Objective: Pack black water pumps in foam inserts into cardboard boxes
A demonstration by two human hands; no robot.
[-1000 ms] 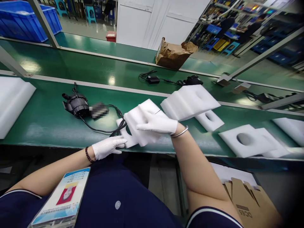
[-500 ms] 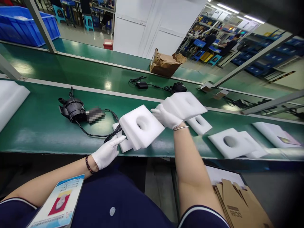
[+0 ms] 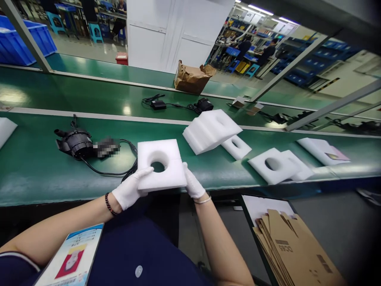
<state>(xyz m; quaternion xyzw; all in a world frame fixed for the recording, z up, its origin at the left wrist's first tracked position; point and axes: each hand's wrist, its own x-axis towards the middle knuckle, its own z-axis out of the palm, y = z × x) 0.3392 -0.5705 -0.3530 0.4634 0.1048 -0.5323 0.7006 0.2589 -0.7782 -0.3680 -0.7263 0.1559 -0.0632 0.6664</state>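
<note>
Between my gloved hands is a square white foam block with a round hole through it, tilted toward me over the bench's front edge. My left hand grips its lower left side, thumb by the hole and fingers underneath. My right hand holds the right side; most of its fingers are hidden behind the foam. A black pump with a cable lies to the left on the green bench. A stack of white foam blocks stands beyond my right hand, beside a foam piece with a hole.
More holed foam lies to the right. A crumpled paper bag, a black adapter and another black device are at the back. Flat cardboard boxes stand below the bench at right. Metal posts rise behind.
My right hand has moved from the foam stack to the holed block's right side. My left hand now grips that block, which has come nearer to me and turned. The view has shifted right.
</note>
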